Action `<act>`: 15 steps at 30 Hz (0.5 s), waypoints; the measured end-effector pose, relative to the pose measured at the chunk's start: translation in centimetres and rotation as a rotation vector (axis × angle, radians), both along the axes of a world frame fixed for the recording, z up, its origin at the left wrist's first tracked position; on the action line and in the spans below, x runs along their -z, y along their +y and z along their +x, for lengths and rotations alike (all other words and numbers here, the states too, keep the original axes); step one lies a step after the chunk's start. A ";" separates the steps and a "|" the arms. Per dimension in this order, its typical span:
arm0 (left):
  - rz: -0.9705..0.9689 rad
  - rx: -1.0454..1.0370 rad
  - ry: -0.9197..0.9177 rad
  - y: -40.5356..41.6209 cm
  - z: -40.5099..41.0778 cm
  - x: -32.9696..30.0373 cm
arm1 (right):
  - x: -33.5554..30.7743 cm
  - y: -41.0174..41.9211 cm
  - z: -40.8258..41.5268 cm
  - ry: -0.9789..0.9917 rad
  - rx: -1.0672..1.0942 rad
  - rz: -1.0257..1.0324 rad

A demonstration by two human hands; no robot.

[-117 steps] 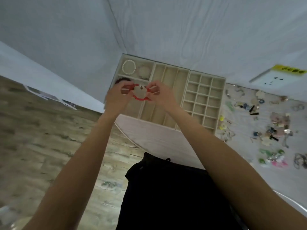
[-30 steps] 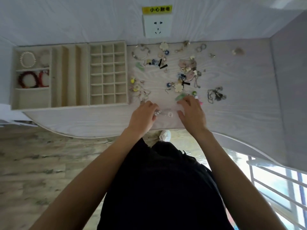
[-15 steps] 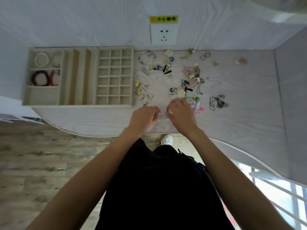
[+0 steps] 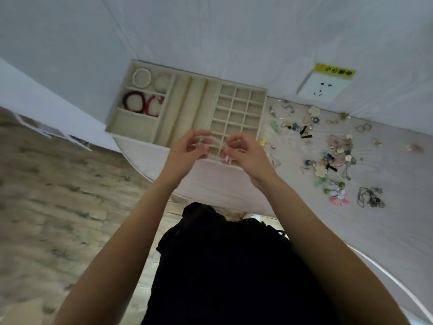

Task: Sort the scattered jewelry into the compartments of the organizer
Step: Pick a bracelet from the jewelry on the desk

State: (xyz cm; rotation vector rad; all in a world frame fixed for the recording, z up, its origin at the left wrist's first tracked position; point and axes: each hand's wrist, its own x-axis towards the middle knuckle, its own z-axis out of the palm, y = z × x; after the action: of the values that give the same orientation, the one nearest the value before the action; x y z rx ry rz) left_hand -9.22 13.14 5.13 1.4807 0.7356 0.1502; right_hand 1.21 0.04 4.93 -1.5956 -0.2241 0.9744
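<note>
Left hand [image 4: 187, 150] and right hand [image 4: 243, 152] pinch a pale bracelet [image 4: 216, 147] (blurred) above the organizer [image 4: 187, 106]

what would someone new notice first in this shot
Most likely the two hands raised mid-frame, the left hand and right hand stretching a pale, near-clear bracelet between their fingertips, in front of the organizer's near edge. Next, the beige organizer against the wall, with a white bead bracelet at its far-left corner and red bracelets just below. To the right, a scatter of unsorted jewelry covers the table.
</note>
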 end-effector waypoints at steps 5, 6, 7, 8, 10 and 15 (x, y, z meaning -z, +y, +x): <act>0.329 -0.072 0.150 8.8 -4.0 1.1 | 1.5 10.6 -2.2 -0.193 -0.155 -0.049; 0.375 -0.075 0.176 10.6 -4.5 1.1 | 1.9 12.9 -2.6 -0.219 -0.171 -0.067; 0.410 -0.069 0.193 11.6 -4.7 1.2 | 2.2 14.4 -2.7 -0.253 -0.177 -0.085; 0.444 -0.068 0.215 13.0 -5.0 1.2 | 2.5 16.2 -3.1 -0.289 -0.191 -0.099; 0.514 -0.050 0.264 15.7 -5.6 1.4 | 3.1 19.2 -3.8 -0.330 -0.215 -0.124; 0.885 0.143 0.417 19.2 -7.4 2.8 | 3.4 22.3 -4.6 -0.550 -0.463 -0.234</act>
State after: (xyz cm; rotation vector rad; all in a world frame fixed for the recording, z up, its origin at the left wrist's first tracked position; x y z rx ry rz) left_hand -16.64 32.38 2.31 2.4508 0.9494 0.0534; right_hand -3.39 22.29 1.54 -2.0593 -0.9198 0.9044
